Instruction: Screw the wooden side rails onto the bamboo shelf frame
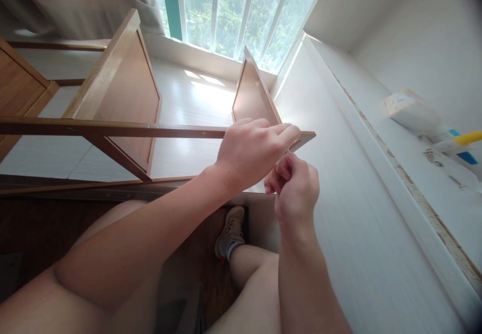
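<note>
Where the wooden frame (181, 131) is set near the window (233, 12), its end is clasped by the curled left hand (254, 145); a thin metal piece (288, 150) is pinched in the closed right hand (297, 186), best kept straight while the frame is steadied.

we can count two hands, which are one left hand (250, 148) and one right hand (298, 188), and also one thin metal piece (288, 150). of wooden panels we find three: the left panel (18, 83), the middle panel (130, 83) and the right panel (250, 90). we count two long rails, the upper rail (181, 132) and the lower rail (113, 184). further, we see one window (231, 15) with four white bars (215, 12), one curtain (86, 2), one shoe (232, 227) and one yellow handle (468, 138). the small metal bits (429, 155) are too blurred for us to count.
</note>
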Tool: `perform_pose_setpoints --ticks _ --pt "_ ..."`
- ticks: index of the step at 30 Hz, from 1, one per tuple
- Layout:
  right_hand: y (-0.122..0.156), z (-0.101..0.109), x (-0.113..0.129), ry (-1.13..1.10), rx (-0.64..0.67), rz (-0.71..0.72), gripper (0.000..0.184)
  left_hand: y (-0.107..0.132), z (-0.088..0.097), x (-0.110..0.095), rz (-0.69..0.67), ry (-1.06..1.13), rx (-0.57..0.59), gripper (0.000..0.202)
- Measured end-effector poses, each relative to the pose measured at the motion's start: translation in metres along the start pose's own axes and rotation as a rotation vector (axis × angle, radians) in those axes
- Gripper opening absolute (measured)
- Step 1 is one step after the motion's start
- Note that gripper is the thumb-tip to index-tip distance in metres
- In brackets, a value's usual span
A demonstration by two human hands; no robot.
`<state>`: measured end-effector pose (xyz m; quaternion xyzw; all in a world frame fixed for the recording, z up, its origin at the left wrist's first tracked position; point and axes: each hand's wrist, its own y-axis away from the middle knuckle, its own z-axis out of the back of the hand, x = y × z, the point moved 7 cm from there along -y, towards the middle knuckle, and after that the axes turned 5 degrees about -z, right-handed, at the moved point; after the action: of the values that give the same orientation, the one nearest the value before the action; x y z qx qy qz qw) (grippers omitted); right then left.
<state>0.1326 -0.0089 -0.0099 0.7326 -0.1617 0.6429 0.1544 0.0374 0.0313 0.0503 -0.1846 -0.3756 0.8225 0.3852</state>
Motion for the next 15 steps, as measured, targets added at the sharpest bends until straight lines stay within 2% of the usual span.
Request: perform_pose_setpoints --ticks 9,15 --pt "-0.001 0.011 0.011 0.562 -0.022 0.185 0.049 0.001 -0.001 0.001 0.001 0.023 0.002 0.014" --pt "0.000 0.012 0.012 0.693 -0.026 0.227 0.051 0.001 0.000 0.001 -0.009 0.027 -0.004 0.014"
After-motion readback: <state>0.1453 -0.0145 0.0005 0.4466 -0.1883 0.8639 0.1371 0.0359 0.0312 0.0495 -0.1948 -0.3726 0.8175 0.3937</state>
